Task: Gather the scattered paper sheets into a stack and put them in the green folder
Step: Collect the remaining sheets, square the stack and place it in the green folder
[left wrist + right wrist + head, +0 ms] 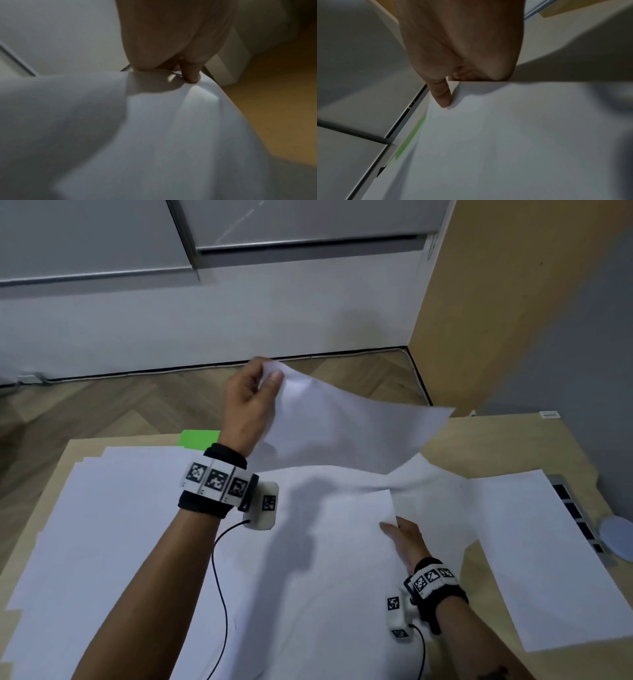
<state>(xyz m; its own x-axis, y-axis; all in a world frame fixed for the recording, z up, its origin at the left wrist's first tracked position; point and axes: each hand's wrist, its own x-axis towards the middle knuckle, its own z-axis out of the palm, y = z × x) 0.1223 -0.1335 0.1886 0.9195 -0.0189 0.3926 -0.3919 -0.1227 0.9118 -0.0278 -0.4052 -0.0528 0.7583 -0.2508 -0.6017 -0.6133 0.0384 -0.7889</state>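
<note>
Several white paper sheets (137,542) lie overlapping across the wooden table (507,446). My left hand (270,376) is raised above the far edge and pinches a corner of one curling sheet (342,422) between thumb and fingers; the left wrist view shows that pinch (181,77) on the sheet (171,135). My right hand (394,527) grips the right edge of a sheet (342,542) on the pile, thumb (443,97) on top and fingers hidden beneath. A corner of the green folder (198,438) peeks from under the sheets at the far left; the right wrist view shows it as a green strip (412,135).
One more sheet (548,559) lies at an angle on the right. Beyond it, at the table's right edge, is a grey strip with dark slots (575,515) and a pale round disc (616,537). Wood floor and a white wall lie past the table.
</note>
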